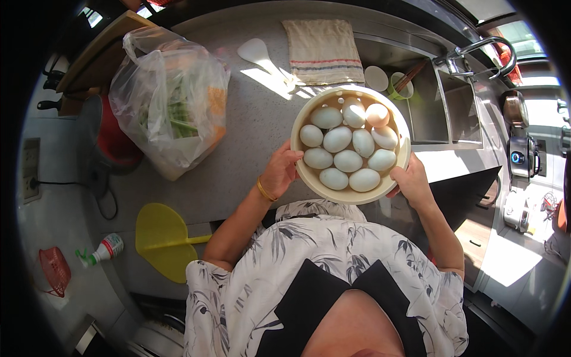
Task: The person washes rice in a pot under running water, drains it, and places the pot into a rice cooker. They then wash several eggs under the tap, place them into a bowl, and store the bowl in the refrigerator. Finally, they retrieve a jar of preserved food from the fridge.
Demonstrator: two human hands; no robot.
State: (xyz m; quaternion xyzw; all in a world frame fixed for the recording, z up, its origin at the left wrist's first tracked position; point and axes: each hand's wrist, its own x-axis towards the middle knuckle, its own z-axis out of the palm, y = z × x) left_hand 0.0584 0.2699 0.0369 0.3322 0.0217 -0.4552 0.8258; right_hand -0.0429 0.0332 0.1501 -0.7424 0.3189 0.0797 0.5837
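Both of my hands hold a round cream plastic basket (351, 196) in front of my body. My left hand (280, 168) grips its left rim, thumb on top; my right hand (411, 182) grips the lower right rim. Several pale bluish-white eggs (337, 139) lie inside, along with one pinkish-brown egg (377, 115) at the upper right. Small round holes show in the basket's far wall. Just beyond the basket, a beige cloth (321, 51) with red and blue stripes hangs partly over the sink's edge, and a white rice paddle (263, 60) lies on the counter to its left.
A plastic bag of green vegetables (174, 102) stands on the grey counter (250, 129). At right are a steel sink (426, 111), a tap (484, 44), a white cup (376, 78) and a green cup (403, 87). A yellow fly-swatter-like paddle (160, 243) and spray bottle (108, 247) lie left.
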